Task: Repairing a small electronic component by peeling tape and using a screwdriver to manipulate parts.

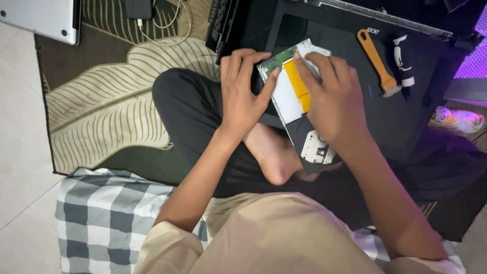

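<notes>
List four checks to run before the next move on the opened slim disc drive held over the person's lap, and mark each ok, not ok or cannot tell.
1. Left hand steadies the slim opened disc drive: ok.
2. Right hand rests on the drive: ok.
3. Yellow flat ribbon cable seated: cannot tell.
4. Orange-handled flat pry tool lies nearby on the black laptop base: ok.

An orange-handled brush (376,58) lies on a black mat (401,111), with a black-and-white tool (403,60) just beside it. A silver laptop (43,18) sits at the top left corner of the leaf-patterned rug (101,111), near a white cable (167,23). A checked cushion (106,218) lies on the tiled floor (20,152).
</notes>
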